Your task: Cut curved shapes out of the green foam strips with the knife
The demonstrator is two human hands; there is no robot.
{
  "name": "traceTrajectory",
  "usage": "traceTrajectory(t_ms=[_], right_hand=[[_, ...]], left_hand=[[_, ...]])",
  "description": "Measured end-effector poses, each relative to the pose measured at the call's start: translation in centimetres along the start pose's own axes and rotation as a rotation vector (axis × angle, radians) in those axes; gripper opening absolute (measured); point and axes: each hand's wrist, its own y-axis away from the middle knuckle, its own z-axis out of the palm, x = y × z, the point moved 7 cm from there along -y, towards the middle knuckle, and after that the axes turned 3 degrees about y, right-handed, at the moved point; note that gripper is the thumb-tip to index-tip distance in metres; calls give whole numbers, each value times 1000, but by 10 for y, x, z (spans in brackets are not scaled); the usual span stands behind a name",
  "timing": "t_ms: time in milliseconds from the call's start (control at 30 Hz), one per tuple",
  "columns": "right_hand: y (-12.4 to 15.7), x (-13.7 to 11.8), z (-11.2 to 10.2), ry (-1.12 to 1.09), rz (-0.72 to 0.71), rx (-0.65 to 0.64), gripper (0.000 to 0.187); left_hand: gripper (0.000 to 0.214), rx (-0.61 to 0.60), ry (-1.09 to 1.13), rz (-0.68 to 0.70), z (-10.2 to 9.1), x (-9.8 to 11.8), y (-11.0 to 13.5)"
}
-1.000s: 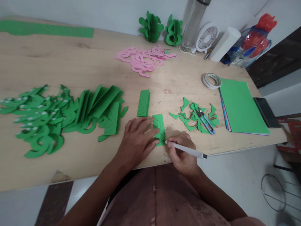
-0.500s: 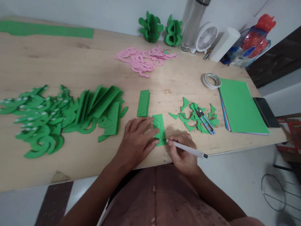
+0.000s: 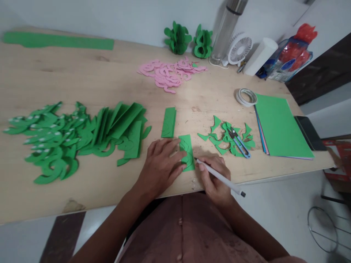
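Observation:
My left hand (image 3: pixel 160 166) lies flat with fingers spread on a small green paper rectangle (image 3: pixel 188 144) near the table's front edge, pinning it down. A curved shape lies under the fingers on that paper. My right hand (image 3: pixel 214 177) is closed in a pinch on a white pen (image 3: pixel 222 179), and the pen's tip touches the right edge of the green rectangle. A second folded green strip (image 3: pixel 169 122) lies just beyond the left hand.
Green cut shapes (image 3: pixel 55 140) are heaped at the left. Green scraps with blue snips (image 3: pixel 240 142) lie right of the hands. Stacked green sheets (image 3: pixel 279 126), a tape roll (image 3: pixel 246 96), pink cut-outs (image 3: pixel 170 73), a bottle (image 3: pixel 226 29) and a small fan (image 3: pixel 240 47) sit further back.
The pen's tip has crept up along the right edge of the green rectangle. The left hand stays put. The camera has tilted slightly.

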Motion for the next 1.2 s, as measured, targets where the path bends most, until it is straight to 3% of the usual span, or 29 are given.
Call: traceTrajectory(t_ms=[367,833,1200], right_hand=[[0,-13,11,153,-232,-38,23],[1,-10,13,167,-195,-44,28],[3,-14,21,280,-248,-37,27]], left_hand=[[26,-11,-9,4,1,1,0],[26,2,5,-8,1,0,0],[24,-16,26,-14,0,0,-1]])
